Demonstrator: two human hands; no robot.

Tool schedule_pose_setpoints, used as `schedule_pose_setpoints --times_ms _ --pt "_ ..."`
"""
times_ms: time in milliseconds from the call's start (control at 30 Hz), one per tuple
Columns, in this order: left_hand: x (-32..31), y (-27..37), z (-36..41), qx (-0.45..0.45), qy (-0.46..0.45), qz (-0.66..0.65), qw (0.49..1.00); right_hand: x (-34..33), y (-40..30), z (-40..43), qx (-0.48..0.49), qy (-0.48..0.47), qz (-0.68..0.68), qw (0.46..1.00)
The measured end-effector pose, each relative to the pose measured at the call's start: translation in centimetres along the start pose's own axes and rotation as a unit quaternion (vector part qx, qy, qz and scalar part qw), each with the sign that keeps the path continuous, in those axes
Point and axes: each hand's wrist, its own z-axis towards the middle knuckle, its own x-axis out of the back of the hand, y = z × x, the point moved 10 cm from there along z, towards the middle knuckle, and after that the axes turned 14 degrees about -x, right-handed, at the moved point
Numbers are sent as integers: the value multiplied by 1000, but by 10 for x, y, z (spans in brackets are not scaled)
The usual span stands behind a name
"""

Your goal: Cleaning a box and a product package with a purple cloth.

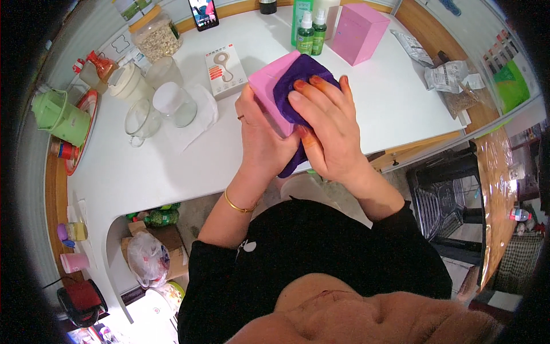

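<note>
My left hand (264, 137) grips a pink box (268, 77) from its left side and from below, raised over the front part of the white table. My right hand (328, 124) presses a dark purple cloth (287, 92) against the box's upper face, its fingers spread across the fabric. One end of the cloth hangs down below the box, between my hands. The box's underside and part of its right side are hidden by the cloth and my hands.
On the white table (202, 167) a boxed gadget (225, 71), a lidded glass jar (176, 105) and a glass mug (142, 122) stand left. Behind are green spray bottles (305, 36) and another pink box (359, 34). Packets (447, 75) lie right; a black plastic stool (442, 206) stands below.
</note>
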Motion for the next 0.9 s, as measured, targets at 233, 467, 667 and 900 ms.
schedule_pose_setpoints --times_ms 233,467,667,900 --pt "-4 -9 -4 8 16 -48 999 -21 16 -32 -38 38 85 995" --pt "-4 -9 -3 25 13 -61 998 -36 54 -41 -215 4 297 930" --pt "-4 -7 -1 26 4 -87 996 -63 101 -53 -451 -49 586 672" --pt "-9 -13 -2 42 -45 -122 991 -47 95 31 -408 -118 651 629"
